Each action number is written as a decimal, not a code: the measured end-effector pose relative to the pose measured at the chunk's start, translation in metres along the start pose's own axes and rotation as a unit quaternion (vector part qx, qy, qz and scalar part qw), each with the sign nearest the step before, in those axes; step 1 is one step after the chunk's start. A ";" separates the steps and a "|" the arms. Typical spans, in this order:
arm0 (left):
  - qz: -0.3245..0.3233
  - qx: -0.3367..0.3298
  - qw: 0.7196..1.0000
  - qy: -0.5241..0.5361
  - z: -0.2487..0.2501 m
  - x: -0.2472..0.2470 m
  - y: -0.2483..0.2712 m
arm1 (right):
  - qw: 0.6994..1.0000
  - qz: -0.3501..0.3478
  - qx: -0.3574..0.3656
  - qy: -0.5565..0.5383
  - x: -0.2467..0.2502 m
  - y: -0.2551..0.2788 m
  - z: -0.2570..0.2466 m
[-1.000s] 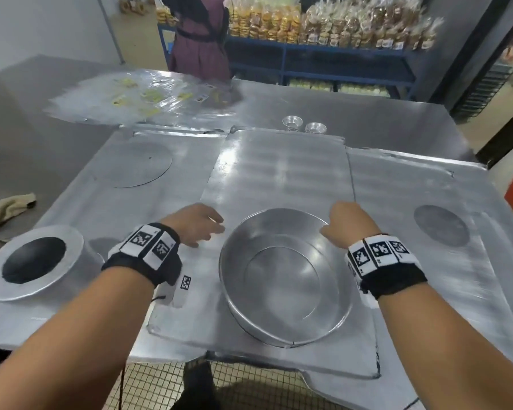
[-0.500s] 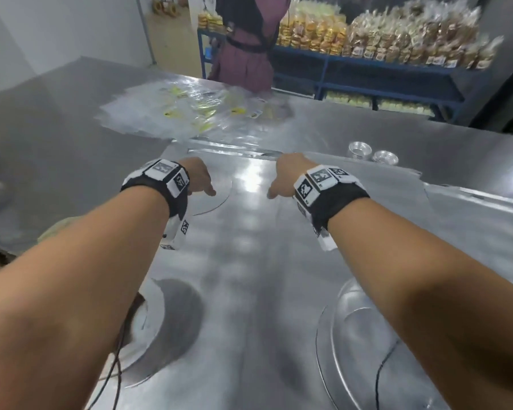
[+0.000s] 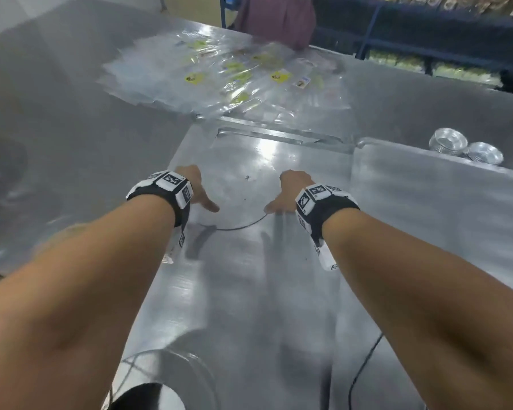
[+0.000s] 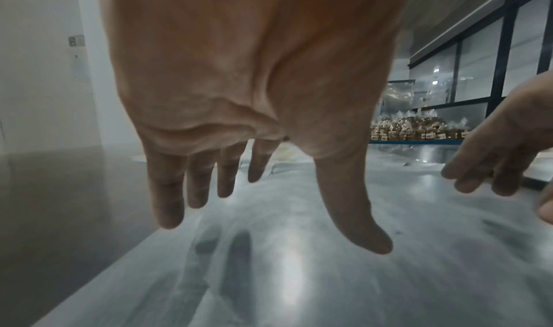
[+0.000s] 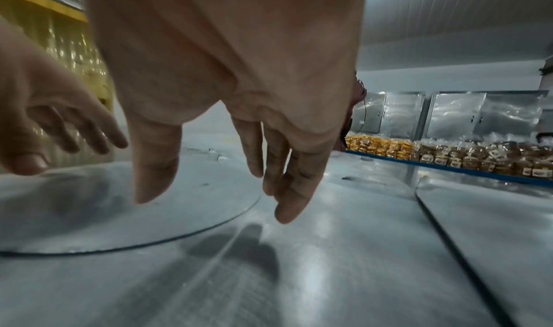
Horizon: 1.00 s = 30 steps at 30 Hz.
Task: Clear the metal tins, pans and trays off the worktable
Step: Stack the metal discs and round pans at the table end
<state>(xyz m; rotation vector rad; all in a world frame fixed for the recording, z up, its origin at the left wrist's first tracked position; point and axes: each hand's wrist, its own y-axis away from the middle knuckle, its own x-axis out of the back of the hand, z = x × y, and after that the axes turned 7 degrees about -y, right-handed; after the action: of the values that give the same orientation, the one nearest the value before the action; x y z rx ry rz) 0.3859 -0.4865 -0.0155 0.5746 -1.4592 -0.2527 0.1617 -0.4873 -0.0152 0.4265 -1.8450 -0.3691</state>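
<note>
1. Tabletop (image 3: 71, 119): a broad grey steel surface is filling nearly all of the head view, glare running down its middle. Blue shelving (image 3: 427, 22) with bagged goods is standing beyond its far edge; a person in a maroon garment (image 3: 276, 19) is standing there too.
2. Flat metal trays: one large tray (image 3: 249, 291) is lying under both forearms, its long axis running away from the camera; a second tray (image 3: 442, 208) is lying just beside it on the right, edges close.
3. Clear plastic bags (image 3: 225, 72) with yellow labels are lying fanned out across the far tabletop.
4. Round flat disc (image 3: 234, 196) is lying on the large tray between the hands, its near rim showing as a dark arc; being round, it shows no long axis.
5. Round pan (image 3: 172, 377) is sitting at the bottom edge, largely cut off.
6. Left hand (image 3: 197, 187) and right hand (image 3: 288, 190) are hanging fingers-down over the disc's two sides, fingers spread and holding nothing; whether the fingertips are touching it I cannot tell.
7. Two small tins (image 3: 465, 147) are sitting far right, touching.
8. Against a half second ago: both hands are lower and nearer the disc, and the camera is tilting further down.
</note>
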 end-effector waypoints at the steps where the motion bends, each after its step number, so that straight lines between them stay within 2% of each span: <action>1: -0.001 0.001 1.000 -0.003 -0.001 -0.001 -0.008 | 1.000 0.002 0.000 0.011 -0.004 -0.010 0.000; 8: 0.008 0.039 0.999 -0.029 -0.008 0.000 -0.041 | 0.998 0.053 0.036 -0.002 -0.033 -0.053 0.002; 13: 0.012 0.055 0.998 0.009 -0.011 0.003 -0.046 | 0.999 0.038 0.035 -0.014 -0.033 -0.057 0.001; 15: 0.053 0.068 0.996 0.024 -0.009 0.001 -0.043 | 0.996 0.046 0.034 -0.075 -0.033 -0.058 0.001; 16: 0.076 0.076 0.994 0.038 -0.007 -0.001 -0.042 | 0.988 0.054 0.029 -0.143 -0.032 -0.057 0.001; 18: 0.117 0.081 0.987 0.074 -0.005 -0.003 -0.036 | 0.955 0.099 0.004 -0.279 -0.032 -0.058 0.001; 19: 0.141 0.076 0.983 0.091 -0.004 -0.003 -0.032 | 0.942 0.133 -0.006 -0.309 -0.030 -0.057 -0.001; 24: 0.275 0.036 0.952 0.132 -0.002 0.007 0.000 | 0.899 0.229 -0.005 -0.373 -0.006 -0.030 -0.007; 27: 0.333 0.002 0.929 0.162 0.000 0.025 0.030 | 0.888 0.261 0.024 -0.377 0.026 -0.004 -0.007; 30: 0.374 0.002 0.906 0.199 0.015 0.050 0.074 | 0.880 0.300 0.052 -0.364 0.066 0.034 -0.004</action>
<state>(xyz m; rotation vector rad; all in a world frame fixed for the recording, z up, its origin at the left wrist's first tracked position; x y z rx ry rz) 0.3635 -0.4525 0.0653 0.0273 -1.1782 0.4526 0.1430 -0.4877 0.0567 -0.2804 -2.6152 0.0201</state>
